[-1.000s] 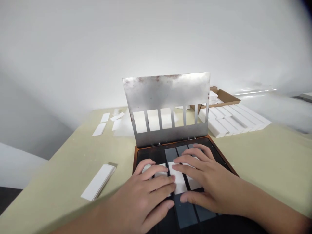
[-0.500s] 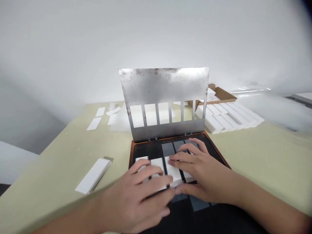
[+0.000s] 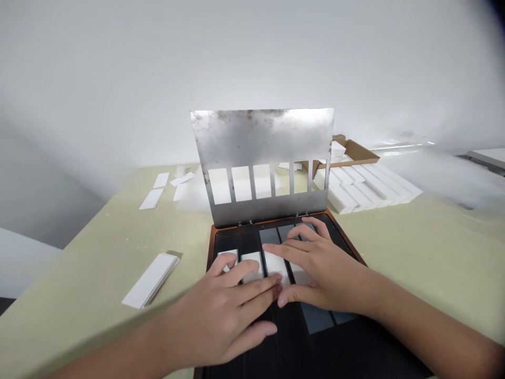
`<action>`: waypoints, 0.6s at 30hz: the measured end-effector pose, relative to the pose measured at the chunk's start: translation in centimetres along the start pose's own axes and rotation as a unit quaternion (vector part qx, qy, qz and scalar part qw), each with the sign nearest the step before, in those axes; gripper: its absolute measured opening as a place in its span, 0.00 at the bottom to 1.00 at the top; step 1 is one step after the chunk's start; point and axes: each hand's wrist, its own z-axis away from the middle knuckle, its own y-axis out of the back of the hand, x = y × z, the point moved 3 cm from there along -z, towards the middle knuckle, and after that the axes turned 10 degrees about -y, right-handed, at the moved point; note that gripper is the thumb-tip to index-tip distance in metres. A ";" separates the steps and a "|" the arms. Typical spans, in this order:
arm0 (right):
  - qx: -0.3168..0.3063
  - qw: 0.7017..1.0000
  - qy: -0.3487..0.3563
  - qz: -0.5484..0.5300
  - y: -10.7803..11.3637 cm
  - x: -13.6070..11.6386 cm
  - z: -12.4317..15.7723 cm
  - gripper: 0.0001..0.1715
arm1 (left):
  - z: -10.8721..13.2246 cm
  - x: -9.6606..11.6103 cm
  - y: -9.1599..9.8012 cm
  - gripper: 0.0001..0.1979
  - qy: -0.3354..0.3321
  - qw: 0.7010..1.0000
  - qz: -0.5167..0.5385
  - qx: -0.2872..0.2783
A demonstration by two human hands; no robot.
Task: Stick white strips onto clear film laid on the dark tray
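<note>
A dark-based board with a wooden rim [image 3: 211,247] lies before me, its hinged metal plate [image 3: 260,139] with several rectangular windows standing upright at the back. White card stacks sit side by side in the board's dark slots, among them a middle stack [image 3: 276,266] and one to its left [image 3: 252,259]. My left hand [image 3: 226,310] is open over the left stacks, two fingertips at the lower part of the middle stack. My right hand [image 3: 319,263] is open and spread, its index finger on the upper part of that stack and its thumb near the lower end.
Left of the board, a stack of white strips [image 3: 152,281] lies on the pale yellow table [image 3: 426,263]. More white cards [image 3: 152,199] lie farther back. At the back right are rows of white stacks [image 3: 371,187] and a cardboard box [image 3: 359,152]. A white wall stands behind.
The middle white stack now sits lower and flatter in its slot. My left fingertips have come up against it, and my right hand has shifted slightly left. The view has moved a little.
</note>
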 end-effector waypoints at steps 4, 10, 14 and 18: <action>0.008 1.000 0.004 0.008 -0.5 0.2 -0.1 0.43 | 0.0 0.1 -0.1 0.16 0.011 1.000 -0.004 0.000; 0.015 1.000 -0.010 0.004 -0.6 0.2 -0.2 0.32 | 0.3 -0.1 -0.4 0.18 0.035 0.999 -0.017 -0.007; 0.024 0.999 -0.008 0.023 -0.7 0.2 -0.2 0.26 | 0.3 0.3 0.3 0.18 -0.053 0.998 -0.029 0.015; 0.033 0.999 -0.003 0.026 -0.9 0.4 -0.3 0.23 | 0.1 0.6 0.3 0.19 -0.107 0.994 0.000 -0.005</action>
